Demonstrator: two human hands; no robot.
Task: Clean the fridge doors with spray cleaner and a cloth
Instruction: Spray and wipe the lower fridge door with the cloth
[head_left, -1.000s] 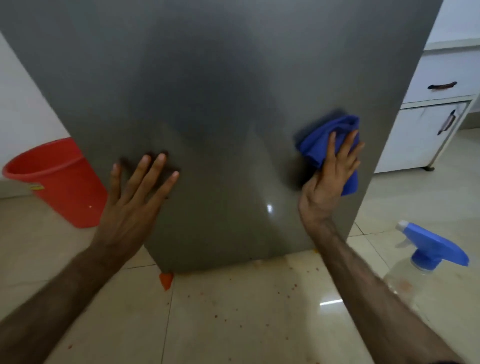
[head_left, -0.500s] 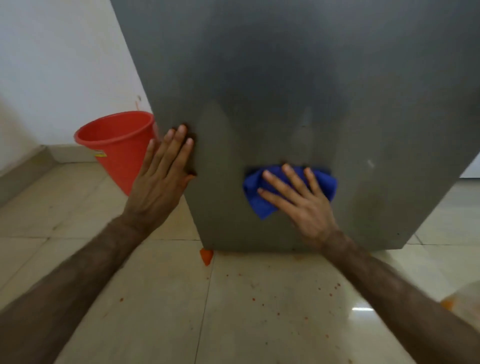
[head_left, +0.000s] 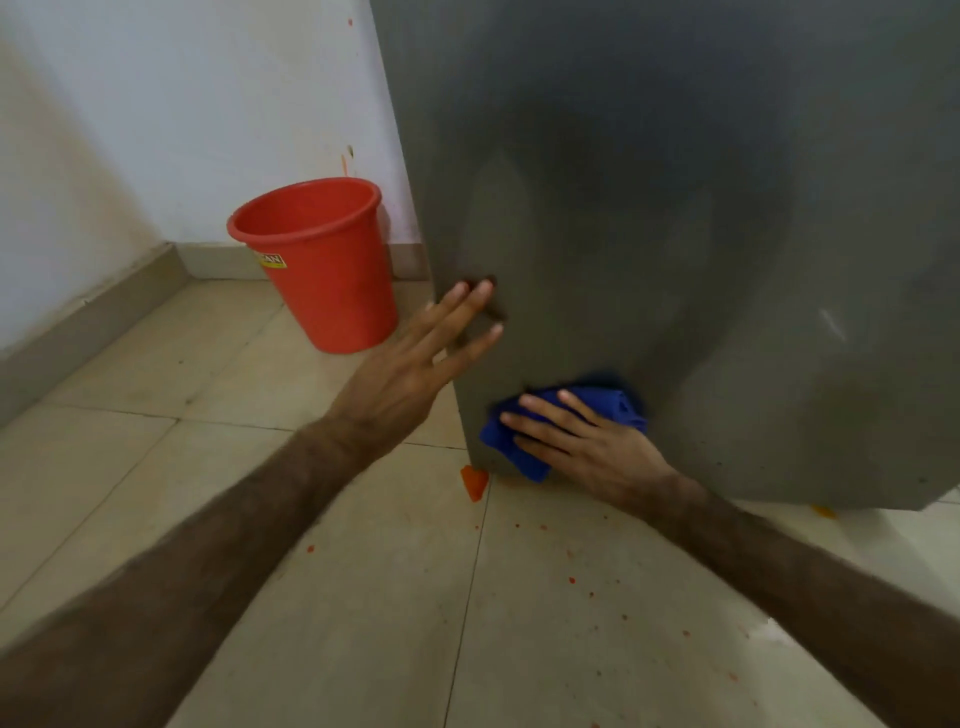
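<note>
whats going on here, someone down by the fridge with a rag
A person is wiping a grey fridge door. The right hand presses a blue cloth flat against the door's lower left corner, fingers spread over it. The left hand rests open against the door's left edge, just above. A red bucket stands on the tiled floor beside the fridge, and small reddish specks dot the tiles in front. No spray bottle is in view.

Right hand (head_left: 597, 447) presses blue cloth (head_left: 519, 452) flat on grey fridge door (head_left: 675, 208), low near its left corner. Left hand (head_left: 415, 364), fingers straight, touches door edge. Red bucket (head_left: 322, 265) on tiled floor (head_left: 311, 597) beside fridge.
</note>
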